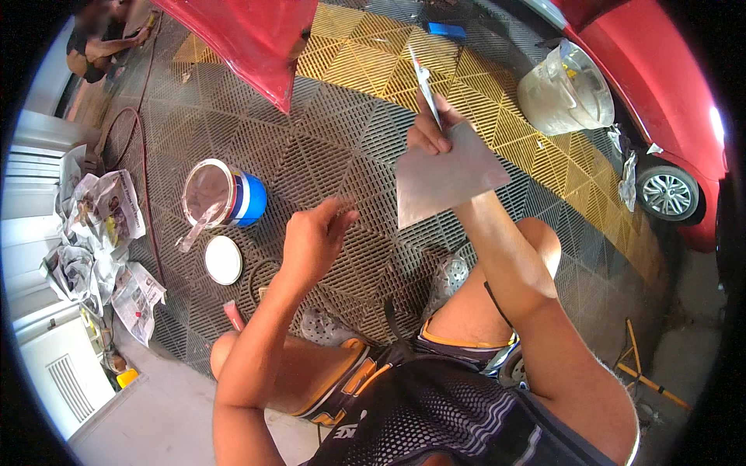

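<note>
My right hand (429,130) is closed on a flat grey plate (451,175) and a thin spreader (422,76). The spreader is seen nearly edge-on, with white paste on its upper part. The plate's broad face looks bare, and it hides part of my hand and wrist. My left hand (309,241) hovers over the floor mat, fingers curled in and slightly blurred; nothing shows in them. Left of it stands an open blue-and-white can (249,199) of putty, with paste smeared down its side. The can's white lid (224,259) lies on the mat.
Above the can hangs a red car panel (249,46). At right stand a smeared bucket (556,97) and a red car (645,70). Newspaper (105,206) is heaped at left. A pinkish tube (233,314) lies by my knee. Another person (101,46) crouches far left near a hose (146,163).
</note>
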Motion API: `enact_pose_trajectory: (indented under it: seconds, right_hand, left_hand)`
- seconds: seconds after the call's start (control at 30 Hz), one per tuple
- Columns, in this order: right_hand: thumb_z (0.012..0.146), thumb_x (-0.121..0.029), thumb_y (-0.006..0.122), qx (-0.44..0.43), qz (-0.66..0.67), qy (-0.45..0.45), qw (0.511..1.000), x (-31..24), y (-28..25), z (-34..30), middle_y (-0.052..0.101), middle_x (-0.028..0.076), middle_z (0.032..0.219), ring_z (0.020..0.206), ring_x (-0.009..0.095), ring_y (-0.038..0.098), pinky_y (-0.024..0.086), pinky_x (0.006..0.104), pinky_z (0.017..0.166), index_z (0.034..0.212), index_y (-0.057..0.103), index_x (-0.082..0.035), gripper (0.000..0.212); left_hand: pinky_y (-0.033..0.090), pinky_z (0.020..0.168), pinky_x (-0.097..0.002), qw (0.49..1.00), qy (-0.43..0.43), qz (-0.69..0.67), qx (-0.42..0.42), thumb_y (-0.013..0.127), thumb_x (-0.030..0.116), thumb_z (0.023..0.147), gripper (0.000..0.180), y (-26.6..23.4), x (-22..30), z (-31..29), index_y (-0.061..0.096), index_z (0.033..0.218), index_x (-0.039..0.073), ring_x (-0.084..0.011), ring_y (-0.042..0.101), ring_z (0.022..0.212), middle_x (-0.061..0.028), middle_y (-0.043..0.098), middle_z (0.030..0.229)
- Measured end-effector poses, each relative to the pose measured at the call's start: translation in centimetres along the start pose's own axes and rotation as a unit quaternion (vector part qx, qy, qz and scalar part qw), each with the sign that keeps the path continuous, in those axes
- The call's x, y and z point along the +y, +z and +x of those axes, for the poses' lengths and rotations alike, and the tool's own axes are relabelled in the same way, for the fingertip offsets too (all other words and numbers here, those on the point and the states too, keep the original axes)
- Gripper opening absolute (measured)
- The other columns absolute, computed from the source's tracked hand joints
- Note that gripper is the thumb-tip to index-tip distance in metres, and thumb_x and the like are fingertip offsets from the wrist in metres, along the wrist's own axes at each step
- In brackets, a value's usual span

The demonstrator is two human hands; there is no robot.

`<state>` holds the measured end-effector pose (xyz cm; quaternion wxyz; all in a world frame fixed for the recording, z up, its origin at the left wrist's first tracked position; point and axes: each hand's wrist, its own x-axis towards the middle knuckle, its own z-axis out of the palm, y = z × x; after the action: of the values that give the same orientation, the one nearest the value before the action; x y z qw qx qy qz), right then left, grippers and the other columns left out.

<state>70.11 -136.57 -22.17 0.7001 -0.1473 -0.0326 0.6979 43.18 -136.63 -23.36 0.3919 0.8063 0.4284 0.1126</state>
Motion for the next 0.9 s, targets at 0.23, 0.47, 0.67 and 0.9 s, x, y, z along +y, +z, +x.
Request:
enact_pose_trajectory:
  seconds: [0.23, 0.47, 0.67, 0.9]
  right_hand:
    - [0.110, -0.031, 0.044, 0.005, 0.052, 0.104, 0.993, 3.3, -0.5, -2.4, 0.050, 0.003, 0.060, 0.055, 0.013, 0.044, 0.039, 0.0245, 0.054, 0.105, 0.063, -0.007, 0.031]
    - [0.100, -0.030, 0.056, 0.359, -0.436, -0.094, 0.820, 0.9, 0.4, -0.5, 0.067, 0.008, 0.118, 0.112, 0.022, 0.059, 0.044, 0.0380, 0.099, 0.133, 0.061, 0.000, 0.045]
    - [0.097, -0.028, 0.057, 0.244, -0.417, -0.118, 0.867, 0.5, -1.2, -1.4, 0.064, 0.012, 0.122, 0.114, 0.025, 0.059, 0.042, 0.0371, 0.103, 0.135, 0.059, 0.000, 0.048]
    - [0.103, -0.033, 0.056, 0.274, -0.387, -0.099, 0.875, 1.5, -0.3, -1.0, 0.066, 0.010, 0.124, 0.114, 0.022, 0.063, 0.048, 0.0366, 0.100, 0.132, 0.059, -0.001, 0.044]
  left_hand:
    - [0.055, 0.084, -0.0380, 0.932, 0.321, 0.069, 0.152, 0.086, 0.004, 0.067, 0.065, 1.6, 3.1, 0.9, 0.074, 0.126, 0.028, -0.0308, 0.062, 0.099, -0.0131, 0.057, 0.112]
    - [0.053, 0.094, -0.0352, 0.876, 0.023, -0.470, 0.108, 0.068, 0.019, 0.097, 0.027, -4.0, 2.1, 0.0, 0.070, 0.114, -0.003, -0.0198, 0.067, 0.106, -0.0112, 0.070, 0.115]
    - [0.054, 0.093, -0.0345, 0.786, -0.116, -0.595, 0.120, 0.076, 0.015, 0.092, 0.037, -6.5, -1.0, 1.4, 0.063, 0.123, -0.002, -0.0178, 0.068, 0.104, -0.0079, 0.071, 0.116]
    - [0.053, 0.100, -0.0381, 0.750, -0.083, -0.649, 0.100, 0.077, 0.013, 0.092, 0.043, -6.7, -0.7, 1.0, 0.060, 0.128, -0.001, -0.0204, 0.067, 0.112, -0.0087, 0.070, 0.122]
